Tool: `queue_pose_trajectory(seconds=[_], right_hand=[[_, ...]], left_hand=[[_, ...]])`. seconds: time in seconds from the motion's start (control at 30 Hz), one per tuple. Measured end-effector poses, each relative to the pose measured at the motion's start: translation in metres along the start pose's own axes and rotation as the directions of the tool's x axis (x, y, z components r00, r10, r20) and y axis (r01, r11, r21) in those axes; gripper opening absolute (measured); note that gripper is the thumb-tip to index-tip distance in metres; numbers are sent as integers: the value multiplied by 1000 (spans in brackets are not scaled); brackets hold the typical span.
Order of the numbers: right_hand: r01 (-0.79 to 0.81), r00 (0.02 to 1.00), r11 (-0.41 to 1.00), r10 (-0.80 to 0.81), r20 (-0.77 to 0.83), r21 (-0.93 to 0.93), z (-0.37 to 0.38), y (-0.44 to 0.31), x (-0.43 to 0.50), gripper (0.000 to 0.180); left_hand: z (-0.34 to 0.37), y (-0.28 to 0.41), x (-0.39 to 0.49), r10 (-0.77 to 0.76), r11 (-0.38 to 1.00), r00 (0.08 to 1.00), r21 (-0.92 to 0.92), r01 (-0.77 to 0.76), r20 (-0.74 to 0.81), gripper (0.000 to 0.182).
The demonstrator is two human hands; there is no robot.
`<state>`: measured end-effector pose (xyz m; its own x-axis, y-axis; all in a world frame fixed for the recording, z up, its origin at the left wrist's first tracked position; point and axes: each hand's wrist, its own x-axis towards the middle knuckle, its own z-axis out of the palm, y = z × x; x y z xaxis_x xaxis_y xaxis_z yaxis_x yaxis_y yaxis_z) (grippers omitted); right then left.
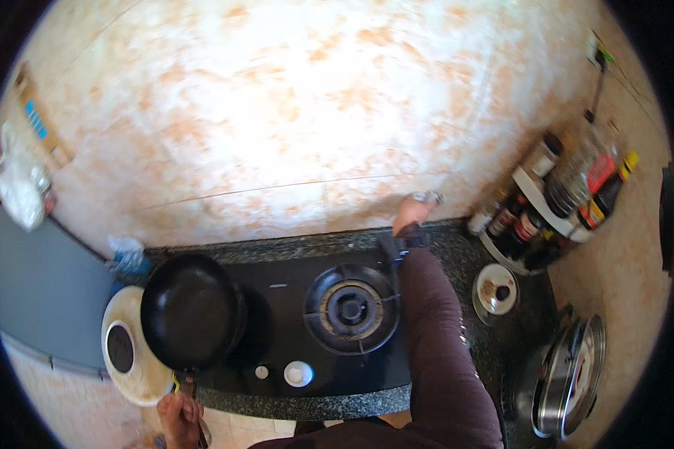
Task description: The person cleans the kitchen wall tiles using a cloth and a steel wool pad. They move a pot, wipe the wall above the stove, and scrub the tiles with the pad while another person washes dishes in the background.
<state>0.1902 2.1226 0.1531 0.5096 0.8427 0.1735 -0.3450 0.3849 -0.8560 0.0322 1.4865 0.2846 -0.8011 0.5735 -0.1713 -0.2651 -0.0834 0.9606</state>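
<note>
My left hand (180,418) is at the counter's front edge, by the handle of a black frying pan (188,311); whether its fingers close on the handle is not clear. The pan lies over the left part of the black glass gas hob (281,331). My right arm reaches across the hob's right side, and my right hand (414,212) is against the tiled wall, holding a crumpled whitish cloth or wipe (428,197). Left of my right forearm is the gas burner (352,310) with its round pan support. A small white dish (299,374) sits near the hob's front edge.
A two-tier corner rack (545,205) with several bottles and jars stands at the right. Before it are a small plate (497,289) and stainless steel pots (570,376). A round whitish lid (140,381) lies beside the pan, with a plastic bag (126,255) behind.
</note>
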Motion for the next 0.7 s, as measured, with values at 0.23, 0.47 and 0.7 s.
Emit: queue_pose_trajectory(seconds=[0.23, 0.47, 0.7], right_hand=[[-201, 965, 787, 57, 256, 584, 95, -89, -32, 35], [955, 270, 277, -671, 691, -104, 219, -136, -142, 73], [900, -429, 97, 18, 903, 426, 151, -51, -258, 31]], left_hand=[[-29, 16, 3, -14, 994, 999, -104, 18, 36, 39], [-78, 21, 17, 42, 988, 999, -150, -38, 22, 37], [-134, 26, 10, 44, 980, 991, -187, -68, -128, 28]])
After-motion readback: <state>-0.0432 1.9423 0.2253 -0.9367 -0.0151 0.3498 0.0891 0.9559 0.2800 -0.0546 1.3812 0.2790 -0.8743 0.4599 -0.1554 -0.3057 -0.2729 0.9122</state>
